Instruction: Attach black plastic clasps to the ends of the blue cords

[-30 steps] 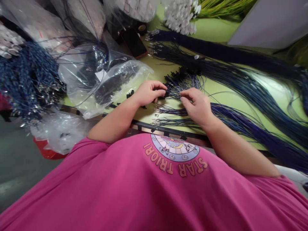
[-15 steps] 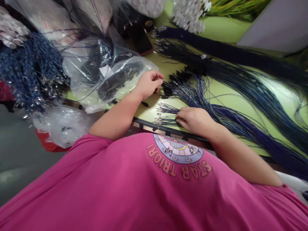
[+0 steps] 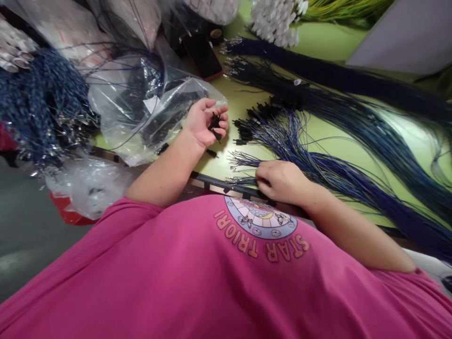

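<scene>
My left hand (image 3: pixel 203 123) is turned palm up beside the clear bag, its fingers curled around several small black connector housings (image 3: pixel 215 123). A loose black housing (image 3: pixel 212 153) lies on the table just below it. My right hand (image 3: pixel 284 182) rests at the table's front edge, fingers closed on thin dark wires near their bare metal terminals (image 3: pixel 235 180). Above that hand, a bundle of blue wires (image 3: pixel 293 136) ends in black housings (image 3: pixel 252 123), which point left toward my left hand.
A clear plastic bag (image 3: pixel 122 117) holding black parts lies at the left. Behind are a phone (image 3: pixel 203 55) and two long dark wire bundles (image 3: pixel 318 63). Blue twisted wires (image 3: pixel 42 99) hang at the far left, above a red container (image 3: pixel 70 212). White connectors (image 3: pixel 275 23) stand at the back.
My left hand has moved left, away from the black housings on the wires, and turned palm up, showing the loose housings in it. My right hand has shifted only slightly.
</scene>
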